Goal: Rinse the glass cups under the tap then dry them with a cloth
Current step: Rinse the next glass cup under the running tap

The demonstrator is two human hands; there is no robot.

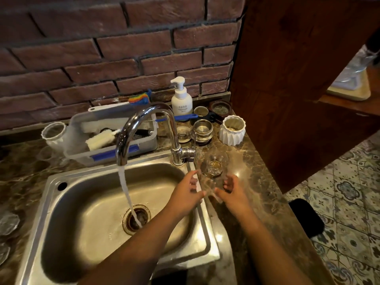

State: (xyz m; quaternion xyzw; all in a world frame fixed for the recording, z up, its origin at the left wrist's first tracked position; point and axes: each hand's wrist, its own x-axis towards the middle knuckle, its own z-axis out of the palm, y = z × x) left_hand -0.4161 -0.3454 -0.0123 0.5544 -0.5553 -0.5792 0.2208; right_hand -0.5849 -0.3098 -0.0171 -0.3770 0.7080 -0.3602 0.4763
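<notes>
A clear glass cup (pixel 214 166) with an amber-looking base stands on the marble counter just right of the tap's handle. My left hand (pixel 188 194) and my right hand (pixel 233 192) are right in front of it over the sink's right rim. Their fingers are spread and curved toward each other. Between them is a faint, blurred transparent shape (pixel 210 187); I cannot tell if it is a second glass or if either hand grips it. The chrome tap (pixel 141 128) runs a stream of water (pixel 127 194) into the steel sink (pixel 88 223). No cloth is in view.
Behind the sink stand a plastic tub (pixel 144 144) of brushes, a white soap pump bottle (pixel 181 99), small metal and glass jars (pixel 202 130) and a white ribbed pot (pixel 232 130). More glassware (pixel 8 223) sits at the far left. A wooden panel (pixel 298 89) rises at the right, where the counter ends.
</notes>
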